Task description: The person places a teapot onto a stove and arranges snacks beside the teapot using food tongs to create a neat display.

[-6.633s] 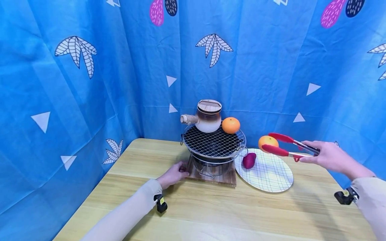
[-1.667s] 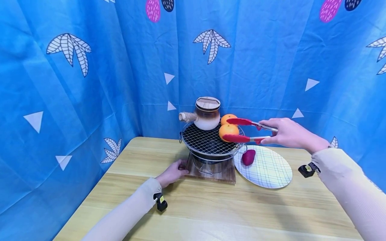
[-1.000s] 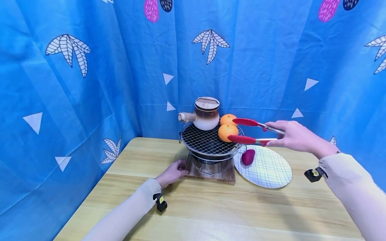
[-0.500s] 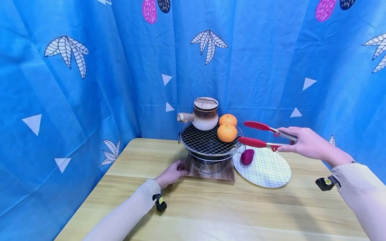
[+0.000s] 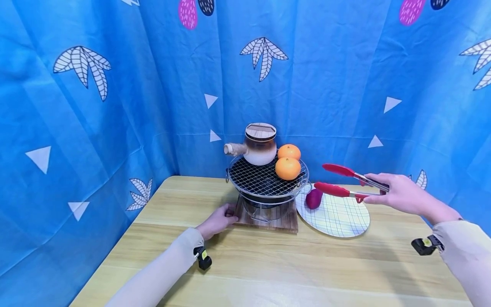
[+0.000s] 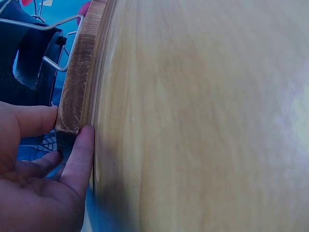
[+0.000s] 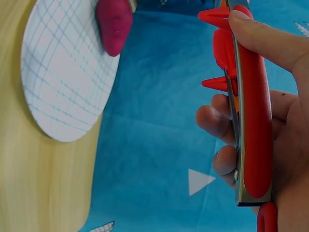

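My right hand [image 5: 406,194] holds red-tipped tongs [image 5: 337,189] above the right side of the plate. The tongs' arms are spread, with nothing between the tips. In the right wrist view, thumb and fingers wrap their red handle [image 7: 257,106]. My left hand [image 5: 218,221] grips the near left corner of the wooden board [image 5: 268,221] under the grill, thumb and fingers on either side in the left wrist view. Two orange fruits, mandarin-like, sit on the wire grill [image 5: 255,177]: a rear one [image 5: 289,151] and a front one [image 5: 287,169], seemingly touching.
A lidded clay pot [image 5: 261,149] with a side handle stands on the grill's back. A purple sweet potato [image 5: 313,199] lies on the checked plate [image 5: 341,221], right of the grill. The table [image 5: 245,273] meets a blue curtain [image 5: 330,85] behind.
The orange fruit held in the tongs over the plate went onto the grill's front right and was released. The tongs then drew back to the right. My left hand stayed at the board.
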`<move>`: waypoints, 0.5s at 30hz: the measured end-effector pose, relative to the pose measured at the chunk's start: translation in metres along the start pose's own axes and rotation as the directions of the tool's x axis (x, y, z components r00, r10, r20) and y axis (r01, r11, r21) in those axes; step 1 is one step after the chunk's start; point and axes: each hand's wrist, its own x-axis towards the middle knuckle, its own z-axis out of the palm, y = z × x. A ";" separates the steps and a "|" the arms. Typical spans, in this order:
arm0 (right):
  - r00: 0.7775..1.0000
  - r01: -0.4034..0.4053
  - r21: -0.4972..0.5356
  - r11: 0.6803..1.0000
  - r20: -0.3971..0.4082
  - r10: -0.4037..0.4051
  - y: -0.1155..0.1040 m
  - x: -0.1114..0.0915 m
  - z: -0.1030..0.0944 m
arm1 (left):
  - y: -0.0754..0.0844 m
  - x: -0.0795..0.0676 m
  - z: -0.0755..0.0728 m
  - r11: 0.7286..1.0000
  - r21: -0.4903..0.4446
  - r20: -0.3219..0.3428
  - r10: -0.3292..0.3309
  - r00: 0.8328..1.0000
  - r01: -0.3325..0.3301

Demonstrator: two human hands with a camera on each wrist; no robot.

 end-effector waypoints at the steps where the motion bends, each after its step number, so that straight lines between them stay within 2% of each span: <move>1: 1.000 -0.003 0.005 1.000 0.006 0.003 0.001 0.000 0.001 | 0.000 0.000 0.000 1.000 -0.001 0.002 -0.002 1.000 0.002; 15: 0.999 0.014 0.005 1.000 0.036 -0.014 0.014 -0.004 0.020 | -0.001 0.000 0.000 1.000 0.008 -0.007 -0.012 1.000 0.012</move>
